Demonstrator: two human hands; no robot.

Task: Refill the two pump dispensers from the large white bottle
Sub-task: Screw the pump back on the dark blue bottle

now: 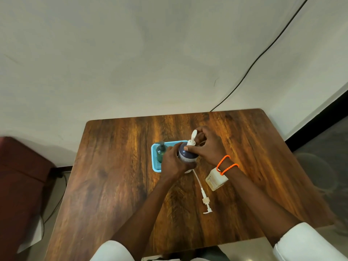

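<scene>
sleeves (308, 242): white, pushed up | right wrist: two orange beaded bands (227, 164)

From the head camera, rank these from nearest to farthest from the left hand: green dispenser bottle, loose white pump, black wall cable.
1. Dark green dispenser bottle, in the blue basket beside the left hand.
2. Loose white pump, lying on the table, nearer the camera.
3. Black cable, up the far wall.

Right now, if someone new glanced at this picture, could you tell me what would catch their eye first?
Probably the two hands at the middle of the wooden table: the left hand grips a dark pump dispenser while the right hand works its white pump head. Next come the bright orange bracelets on the right wrist and the loose pump with its long tube lying on the table nearer the person.
</scene>
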